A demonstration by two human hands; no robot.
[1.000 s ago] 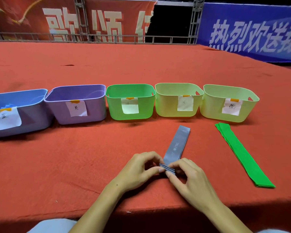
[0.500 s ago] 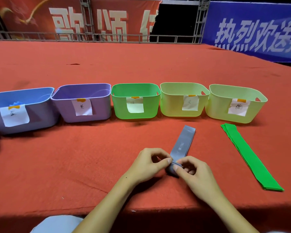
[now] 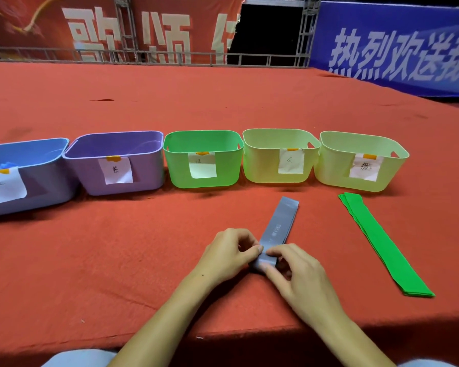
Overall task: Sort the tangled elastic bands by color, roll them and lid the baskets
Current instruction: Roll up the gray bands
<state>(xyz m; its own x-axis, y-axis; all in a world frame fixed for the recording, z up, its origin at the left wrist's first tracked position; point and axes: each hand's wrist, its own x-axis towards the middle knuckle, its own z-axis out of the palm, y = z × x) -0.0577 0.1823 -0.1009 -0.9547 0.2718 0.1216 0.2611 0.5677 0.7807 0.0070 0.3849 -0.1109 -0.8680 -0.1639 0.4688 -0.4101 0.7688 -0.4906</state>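
Two bare hands meet at the near edge of the red felt-covered table (image 3: pixel 117 260), both pinching the rolled near end of a grey elastic band (image 3: pixel 277 229). The left hand (image 3: pixel 227 254) has its fingers curled with the thumb tip pressed against the roll's left side; the right hand (image 3: pixel 300 276) curls over the roll from the right, its forefinger lying along the top. Beyond the grip, the unrolled length of the grey band lies flat on the felt, running away and slightly rightward. Well to the right of the grip, a stack of green elastic bands (image 3: pixel 382 242) lies flat and straight, apart from the hands. Farther off stands a row of five open baskets, each with a taped paper label: a pale yellow-green basket (image 3: pixel 281 176) straight beyond the band's far end, a second pale basket (image 3: pixel 337 181) to its right, then leftward a green basket (image 3: pixel 178 176), a purple basket (image 3: pixel 149 178) and a blue basket (image 3: pixel 51 186), with something blue showing inside it. Behind them the red surface stretches to a metal railing (image 3: pixel 143 55), with a red banner (image 3: pixel 157 25) and a blue banner (image 3: pixel 395 49) bearing large pale characters.
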